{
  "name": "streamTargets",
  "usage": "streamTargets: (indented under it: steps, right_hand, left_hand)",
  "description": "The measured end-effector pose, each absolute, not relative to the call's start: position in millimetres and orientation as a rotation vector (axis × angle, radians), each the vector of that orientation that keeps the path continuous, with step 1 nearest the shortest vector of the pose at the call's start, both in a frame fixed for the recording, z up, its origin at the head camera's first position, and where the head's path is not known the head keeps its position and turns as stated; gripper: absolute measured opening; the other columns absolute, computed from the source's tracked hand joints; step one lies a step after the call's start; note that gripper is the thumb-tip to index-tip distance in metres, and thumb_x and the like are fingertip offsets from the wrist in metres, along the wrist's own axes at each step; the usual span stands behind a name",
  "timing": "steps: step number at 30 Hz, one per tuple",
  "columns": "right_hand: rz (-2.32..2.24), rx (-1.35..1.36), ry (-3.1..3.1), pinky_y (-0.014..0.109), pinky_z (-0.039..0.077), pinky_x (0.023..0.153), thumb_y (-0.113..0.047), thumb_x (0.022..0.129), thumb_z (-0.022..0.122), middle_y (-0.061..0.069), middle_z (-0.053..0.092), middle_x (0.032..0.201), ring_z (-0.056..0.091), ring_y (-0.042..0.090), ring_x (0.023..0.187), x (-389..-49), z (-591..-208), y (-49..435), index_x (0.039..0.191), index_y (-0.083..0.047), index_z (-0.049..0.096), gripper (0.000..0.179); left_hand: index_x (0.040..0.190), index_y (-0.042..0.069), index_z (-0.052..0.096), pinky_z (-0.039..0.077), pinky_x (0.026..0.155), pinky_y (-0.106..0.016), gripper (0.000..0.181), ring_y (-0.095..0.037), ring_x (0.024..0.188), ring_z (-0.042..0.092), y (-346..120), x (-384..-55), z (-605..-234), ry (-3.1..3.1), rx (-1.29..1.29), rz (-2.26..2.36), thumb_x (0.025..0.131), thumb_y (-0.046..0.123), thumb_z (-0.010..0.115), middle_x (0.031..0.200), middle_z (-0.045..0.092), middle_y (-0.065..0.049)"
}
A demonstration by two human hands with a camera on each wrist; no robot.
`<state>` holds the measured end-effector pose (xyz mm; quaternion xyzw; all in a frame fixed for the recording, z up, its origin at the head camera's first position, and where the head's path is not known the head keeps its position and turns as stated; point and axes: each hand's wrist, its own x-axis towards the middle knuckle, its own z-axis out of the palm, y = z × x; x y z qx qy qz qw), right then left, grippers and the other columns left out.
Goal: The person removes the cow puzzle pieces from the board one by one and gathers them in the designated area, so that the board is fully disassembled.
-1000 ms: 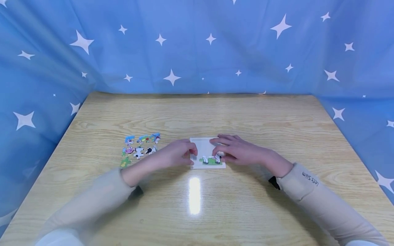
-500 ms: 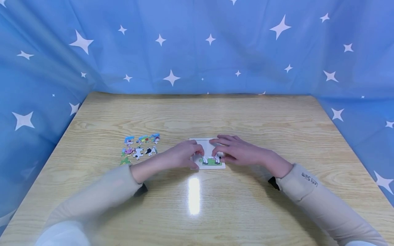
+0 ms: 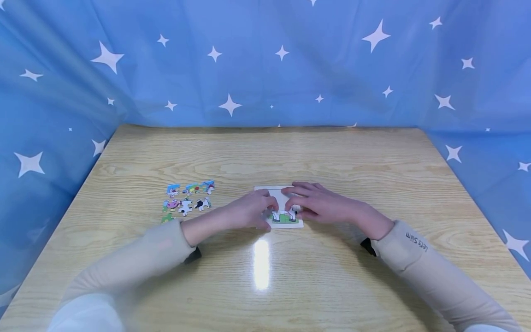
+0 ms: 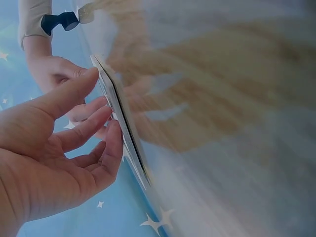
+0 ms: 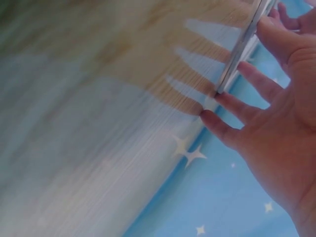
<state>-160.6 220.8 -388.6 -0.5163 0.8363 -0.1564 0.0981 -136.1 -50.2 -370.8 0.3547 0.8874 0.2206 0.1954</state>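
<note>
A small white puzzle board [image 3: 279,194] lies flat on the table between both hands. Joined pieces [image 3: 284,218] along its near side show green grass and a cow's legs. My left hand [image 3: 249,210] reaches over the board's left side, its fingertips resting on or close to the pieces. In the left wrist view, the thumb and fingers of this left hand [image 4: 64,153] are loosely bent at the board's edge [image 4: 120,101]. My right hand [image 3: 321,203] spreads over the board's right side, fingertips touching it. The right wrist view shows these fingers apart along the board [image 5: 239,52].
Several loose puzzle pieces [image 3: 185,206] lie left of the board, among them a black-and-white piece [image 3: 203,204] and a green piece [image 3: 168,217]. The wooden table [image 3: 352,161] meets a blue star-patterned curtain [image 3: 265,69] behind and at the sides.
My left hand has moved right, from the board's left edge onto the pieces at its near left. My right hand has stayed in place.
</note>
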Motion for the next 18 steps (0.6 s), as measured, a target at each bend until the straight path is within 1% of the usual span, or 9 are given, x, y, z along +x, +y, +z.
streamTargets:
  steps: [5,12,18]
  right_hand:
    - [-0.469,-1.541,2.473,0.084,0.044,0.102,-0.004,0.106,0.072,0.022,0.055,0.159,0.046,0.060,0.147,-160.9,-389.1,221.0,0.129,-0.019,0.063,0.028]
    - [-0.482,-1.532,2.462,0.085,0.044,0.101,-0.004,0.107,0.071,0.022,0.055,0.159,0.046,0.060,0.147,-160.0,-387.9,220.7,0.128,-0.020,0.063,0.028]
    - [-0.481,-1.516,2.465,0.085,0.044,0.101,-0.004,0.107,0.071,0.022,0.054,0.160,0.045,0.060,0.147,-159.8,-387.0,221.2,0.129,-0.020,0.062,0.028]
  left_hand:
    - [0.124,0.000,0.075,0.047,0.084,-0.027,0.041,-0.016,0.092,0.051,-47.3,-136.2,-371.4,2.503,0.976,0.592,0.088,0.009,0.093,0.106,0.061,-0.005]
    - [0.122,-0.001,0.075,0.050,0.090,-0.031,0.038,-0.018,0.096,0.052,-45.0,-136.0,-371.8,2.503,0.971,0.575,0.089,0.007,0.092,0.112,0.065,-0.008]
    - [0.121,-0.002,0.074,0.050,0.089,-0.029,0.038,-0.017,0.096,0.054,-42.6,-138.2,-371.5,2.482,0.950,0.595,0.088,0.005,0.092,0.112,0.065,-0.009]
